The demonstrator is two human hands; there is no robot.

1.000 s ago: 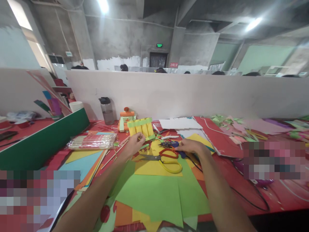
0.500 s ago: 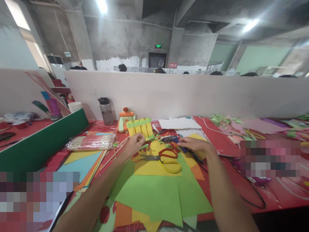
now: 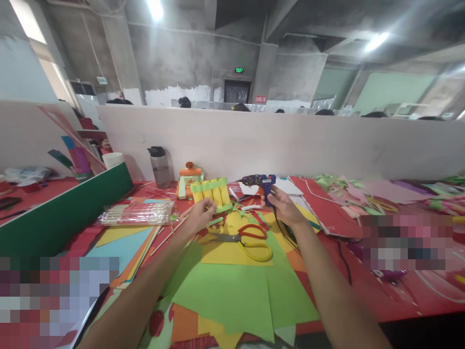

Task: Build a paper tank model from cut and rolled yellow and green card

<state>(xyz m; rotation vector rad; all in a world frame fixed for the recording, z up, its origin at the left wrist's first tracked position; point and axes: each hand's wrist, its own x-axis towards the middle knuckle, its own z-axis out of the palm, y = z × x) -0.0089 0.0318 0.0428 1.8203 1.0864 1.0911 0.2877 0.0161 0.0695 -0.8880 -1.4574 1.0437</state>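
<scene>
A blue hot glue gun [image 3: 267,183] is gripped in my right hand [image 3: 285,206], raised off the table with its dark nozzle toward the left. Its black cord trails down below the hand. My left hand [image 3: 203,214] has its fingers pinched at the lower edge of a yellow paper piece [image 3: 210,194], which has upright rolls and light green strips across it. Between my arms, scissors [image 3: 238,238] with one red and one yellow handle lie on yellow paper [image 3: 225,254]. Green sheets [image 3: 225,291] spread beneath them.
A water bottle [image 3: 160,167] and an orange paper model [image 3: 190,182] stand by the white partition [image 3: 254,140]. Plastic-wrapped sticks [image 3: 136,213] lie left, near a green divider [image 3: 65,213]. White sheets [image 3: 290,187] are behind my right hand. Paper scraps [image 3: 334,182] cover the right side.
My right hand has lifted the glue gun from the table and turned it upright, nozzle leftward. My left hand stays at the yellow paper piece, nearly unmoved.
</scene>
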